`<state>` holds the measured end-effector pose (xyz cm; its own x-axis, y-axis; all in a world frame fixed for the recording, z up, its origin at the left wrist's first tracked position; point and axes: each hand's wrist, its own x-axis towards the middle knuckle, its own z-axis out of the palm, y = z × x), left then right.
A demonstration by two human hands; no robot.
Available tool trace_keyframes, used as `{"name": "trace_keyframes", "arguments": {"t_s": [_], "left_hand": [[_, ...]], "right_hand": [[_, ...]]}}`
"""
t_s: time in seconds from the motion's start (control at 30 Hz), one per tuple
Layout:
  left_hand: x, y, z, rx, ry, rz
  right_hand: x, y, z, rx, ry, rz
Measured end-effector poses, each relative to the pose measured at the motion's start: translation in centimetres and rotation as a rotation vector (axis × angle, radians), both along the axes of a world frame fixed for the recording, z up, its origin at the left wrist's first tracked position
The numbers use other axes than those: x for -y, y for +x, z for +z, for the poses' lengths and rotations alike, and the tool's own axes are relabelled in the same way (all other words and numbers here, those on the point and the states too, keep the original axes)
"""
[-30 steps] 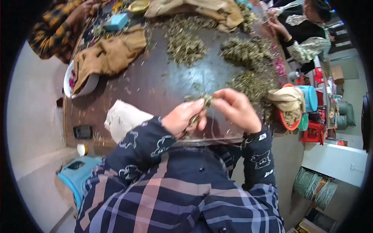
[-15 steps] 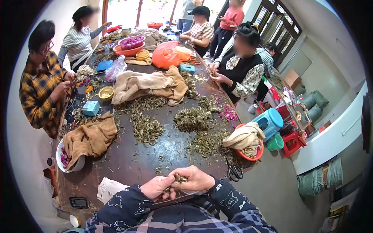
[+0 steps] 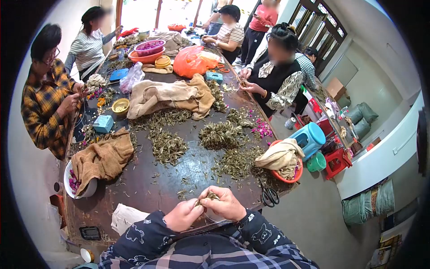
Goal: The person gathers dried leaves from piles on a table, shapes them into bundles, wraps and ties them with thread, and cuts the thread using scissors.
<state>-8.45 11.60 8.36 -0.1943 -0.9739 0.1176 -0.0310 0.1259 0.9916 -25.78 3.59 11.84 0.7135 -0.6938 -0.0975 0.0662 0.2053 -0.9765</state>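
Note:
My left hand (image 3: 182, 216) and my right hand (image 3: 224, 205) meet over the near edge of the dark table. Between them they grip a small bundle of dried leaves (image 3: 208, 197), its tips showing above my fingers. A pale thread hangs below my right hand. Beyond my hands lie loose heaps of the same dried leaves: one heap (image 3: 167, 145) to the left, a thicker heap (image 3: 220, 135) in the middle and a flatter heap (image 3: 237, 164) to the right. Black-handled scissors (image 3: 269, 196) rest at the table's right edge.
A white bowl (image 3: 89, 188) under brown cloth stands left; an orange basin (image 3: 293, 177) with beige cloth is at the right edge. Burlap cloth (image 3: 165, 97) lies mid-table. White cloth (image 3: 127, 217) and a black tray (image 3: 90, 233) are near me. Several people work around the table.
My hands have turned slightly, with the right fingers now higher over the bundle and the left hand's back more visible. The bundle stays held. A person at the far side has shifted left.

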Motion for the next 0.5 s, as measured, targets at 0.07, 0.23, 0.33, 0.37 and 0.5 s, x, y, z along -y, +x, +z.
{"name": "trace_keyframes", "arguments": {"t_s": [0.07,0.23,0.33,0.37,0.5], "left_hand": [[0.3,-0.4,-0.2,0.233,-0.124,0.075],[0.9,-0.7,-1.3,0.898,-0.451,0.280],[1.2,-0.6,-2.2,0.749,-0.363,0.241],[1.1,-0.5,-2.2,0.751,-0.357,0.241],[0.9,-0.3,-1.6,0.526,-0.279,0.211]], "right_hand": [[0.1,0.1,-0.1,0.008,0.045,-0.022],[0.0,0.6,-0.9,0.015,0.197,-0.093],[0.2,0.5,-1.2,-0.041,0.242,-0.142],[0.1,0.6,-1.3,-0.041,0.248,-0.139],[0.1,1.2,-1.5,0.010,0.186,-0.169]]}}
